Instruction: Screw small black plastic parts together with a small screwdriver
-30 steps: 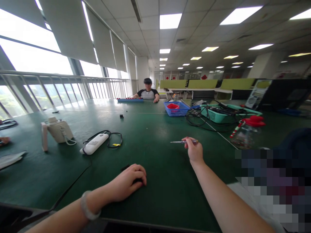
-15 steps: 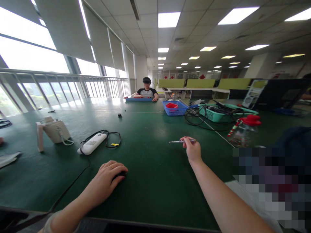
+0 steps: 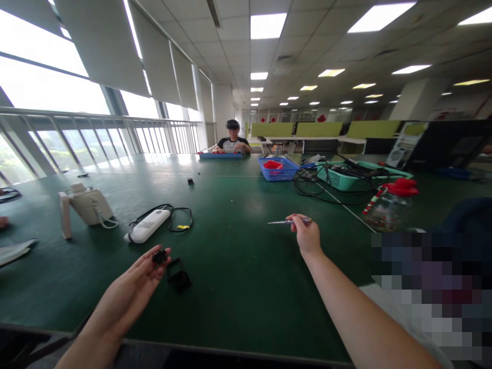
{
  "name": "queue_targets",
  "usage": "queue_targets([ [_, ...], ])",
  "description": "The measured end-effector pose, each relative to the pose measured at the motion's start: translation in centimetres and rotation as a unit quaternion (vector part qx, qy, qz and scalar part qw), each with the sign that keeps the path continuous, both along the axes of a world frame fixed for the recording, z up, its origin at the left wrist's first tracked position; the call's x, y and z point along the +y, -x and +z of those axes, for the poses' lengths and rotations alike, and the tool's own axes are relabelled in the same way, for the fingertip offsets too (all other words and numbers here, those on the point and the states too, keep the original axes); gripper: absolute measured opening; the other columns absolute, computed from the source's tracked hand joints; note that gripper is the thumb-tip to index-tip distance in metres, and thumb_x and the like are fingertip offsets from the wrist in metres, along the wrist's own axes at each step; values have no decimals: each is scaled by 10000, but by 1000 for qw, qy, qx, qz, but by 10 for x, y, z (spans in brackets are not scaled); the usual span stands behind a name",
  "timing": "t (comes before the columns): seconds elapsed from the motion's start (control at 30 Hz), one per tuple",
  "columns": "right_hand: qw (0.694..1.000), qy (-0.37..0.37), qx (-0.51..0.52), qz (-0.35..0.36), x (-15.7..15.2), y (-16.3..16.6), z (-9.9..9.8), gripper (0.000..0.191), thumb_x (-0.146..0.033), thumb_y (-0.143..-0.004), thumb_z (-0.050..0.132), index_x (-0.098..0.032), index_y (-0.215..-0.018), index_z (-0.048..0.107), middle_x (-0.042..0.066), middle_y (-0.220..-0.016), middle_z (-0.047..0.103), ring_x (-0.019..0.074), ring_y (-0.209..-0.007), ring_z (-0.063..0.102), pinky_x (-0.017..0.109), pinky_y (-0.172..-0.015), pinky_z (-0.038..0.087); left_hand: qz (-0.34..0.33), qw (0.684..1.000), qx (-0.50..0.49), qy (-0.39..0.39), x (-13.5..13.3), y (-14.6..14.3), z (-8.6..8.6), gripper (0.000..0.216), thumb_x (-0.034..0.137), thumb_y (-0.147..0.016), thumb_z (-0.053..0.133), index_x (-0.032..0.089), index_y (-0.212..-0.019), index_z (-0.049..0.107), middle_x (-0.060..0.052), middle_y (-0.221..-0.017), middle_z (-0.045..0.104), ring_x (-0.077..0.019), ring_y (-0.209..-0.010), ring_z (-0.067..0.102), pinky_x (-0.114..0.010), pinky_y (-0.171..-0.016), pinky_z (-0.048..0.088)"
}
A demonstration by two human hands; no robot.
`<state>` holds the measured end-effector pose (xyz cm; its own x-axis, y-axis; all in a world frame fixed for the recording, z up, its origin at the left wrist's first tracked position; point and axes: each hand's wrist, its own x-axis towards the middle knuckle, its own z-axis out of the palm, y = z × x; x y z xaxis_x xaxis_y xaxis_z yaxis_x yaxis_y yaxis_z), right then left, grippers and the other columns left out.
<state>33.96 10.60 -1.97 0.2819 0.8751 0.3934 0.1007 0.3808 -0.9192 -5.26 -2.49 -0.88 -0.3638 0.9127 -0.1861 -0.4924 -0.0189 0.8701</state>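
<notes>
Dongle left of screwdriver, jar right, basket behind

I get hard daylight from the windows on my left, blown white; ceiling panels glare too. Table shines far off. Edges bow; left hand slightly soft.

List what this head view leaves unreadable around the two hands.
Head view, three things:
In the left hand, the small black part is too small to identify; fingers cover part of it.
In the right hand, the thin tool has a tip too fine to tell its type.
At lower right, a pixelated block hides whatever lies there.
</notes>
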Motion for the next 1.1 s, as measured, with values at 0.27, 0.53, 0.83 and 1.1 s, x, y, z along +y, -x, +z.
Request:
queue_targets([
  [0.27,1000,-6,4,-1,1,0,-1,235,-337,-841,578,-184,-706,695,-3,-593,549,145,-576,494,277,-561,401,-67,962,261,-53,-2,-1,-13,403,383,-634,818,203,-973,694,-56,-1025,730,-211,-955,680,-271,-824,565],
  [0.53,1000,-10,-5,-3,2,0,-1,238,-346,-832,585,-176,-718,705,3,-591,561,149,-574,507,286,-571,410,-111,863,492,-19,1,6,-23,547,599,-740,633,223,-1132,696,-89,-1090,728,-305,-1047,651,-458,-981,477],
  [0.83,1000,-10,-8,-4,2,1,-1,248,-344,-830,582,-172,-705,708,-4,-562,551,145,-560,506,290,-581,415,-129,858,493,-64,4,11,-31,449,606,-793,584,238,-1027,693,-92,-1290,639,-317,-1221,554,-482,-1095,367],
  [1.1,1000,-16,-1,0,1,3,1,246,-351,-805,590,-170,-689,709,-4,-544,545,146,-545,503,288,-562,412,-134,842,515,-86,-4,7,-24,344,544,-750,676,284,-963,749,-59,-1224,682,-314,-1167,593,-421,-1061,418],
])
